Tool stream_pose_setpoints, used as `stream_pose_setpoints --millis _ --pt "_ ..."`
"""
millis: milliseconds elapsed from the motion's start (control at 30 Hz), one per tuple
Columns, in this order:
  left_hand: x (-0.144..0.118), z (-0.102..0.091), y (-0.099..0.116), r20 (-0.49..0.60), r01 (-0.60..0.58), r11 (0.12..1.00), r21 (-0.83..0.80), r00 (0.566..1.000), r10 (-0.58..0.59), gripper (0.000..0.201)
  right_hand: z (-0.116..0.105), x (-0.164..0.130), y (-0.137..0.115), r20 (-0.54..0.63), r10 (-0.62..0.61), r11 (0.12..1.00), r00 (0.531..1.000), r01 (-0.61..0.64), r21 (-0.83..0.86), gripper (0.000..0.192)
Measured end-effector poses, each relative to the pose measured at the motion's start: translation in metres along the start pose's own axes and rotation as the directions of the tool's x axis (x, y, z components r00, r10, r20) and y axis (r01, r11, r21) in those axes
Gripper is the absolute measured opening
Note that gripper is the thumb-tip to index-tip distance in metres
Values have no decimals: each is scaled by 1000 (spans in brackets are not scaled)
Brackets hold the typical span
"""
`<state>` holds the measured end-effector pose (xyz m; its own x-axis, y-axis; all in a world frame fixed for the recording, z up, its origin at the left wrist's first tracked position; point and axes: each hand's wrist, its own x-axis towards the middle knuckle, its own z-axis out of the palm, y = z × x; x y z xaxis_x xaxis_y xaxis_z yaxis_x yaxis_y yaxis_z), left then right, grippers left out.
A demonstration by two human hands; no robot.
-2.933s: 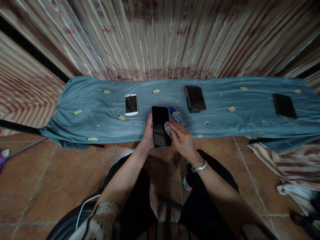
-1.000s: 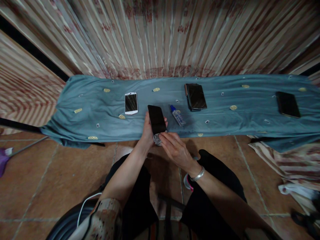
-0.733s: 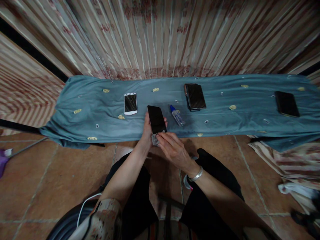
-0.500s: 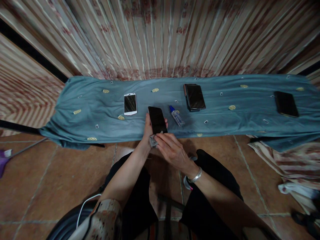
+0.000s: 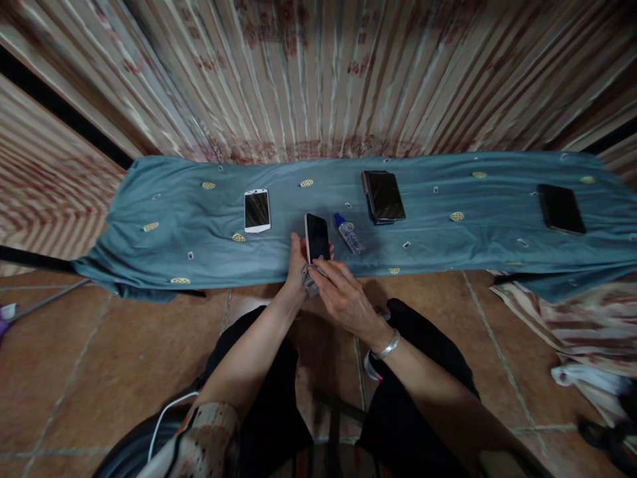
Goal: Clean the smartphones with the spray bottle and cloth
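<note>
A dark-screened smartphone (image 5: 317, 238) is held upright and tilted in my left hand (image 5: 297, 269), whose fingers wrap behind it. My right hand (image 5: 344, 295) presses a crumpled grey patterned cloth (image 5: 310, 281) against the phone's lower end, its fingers closed on the cloth. Part of the cloth is hidden under the fingers. Just right of the phone lies a clear bottle with a blue cap (image 5: 349, 234). To the left, a white phone (image 5: 257, 211) rests face up.
A teal patterned cloth (image 5: 209, 219) covers the long bench. On it lie a stack of dark tablets or phones (image 5: 384, 197) and, far right, another dark flat device (image 5: 561, 209). A striped curtain (image 5: 318, 79) hangs behind. My knees are below the bench's front edge.
The held phone has turned, so its pale side edge now shows and its screen looks narrower. The right hand and the cloth have stayed at its lower end, shifting slightly.
</note>
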<state>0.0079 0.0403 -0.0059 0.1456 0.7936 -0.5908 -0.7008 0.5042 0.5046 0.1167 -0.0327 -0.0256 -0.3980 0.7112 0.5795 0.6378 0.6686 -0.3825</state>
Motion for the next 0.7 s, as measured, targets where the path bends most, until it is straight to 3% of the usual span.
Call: stream_pose_setpoints --millis 167,367,567,700 --pt "-4 -4 -10 26 22 1000 -9 999 -22 55 1 9 10 9 11 998 1000 -11 -56 43" --pt "-3 3 -15 -19 -24 996 -85 1000 22 45 6 22 24 -46 49 992 998 -54 -111 41" --pt "0 4 -22 -39 -209 978 -28 977 208 37 8 35 35 -102 39 986 994 -55 -158 37" --pt "2 -2 -26 5 -304 949 77 952 305 33 7 41 39 -124 73 982 990 -93 -166 37"
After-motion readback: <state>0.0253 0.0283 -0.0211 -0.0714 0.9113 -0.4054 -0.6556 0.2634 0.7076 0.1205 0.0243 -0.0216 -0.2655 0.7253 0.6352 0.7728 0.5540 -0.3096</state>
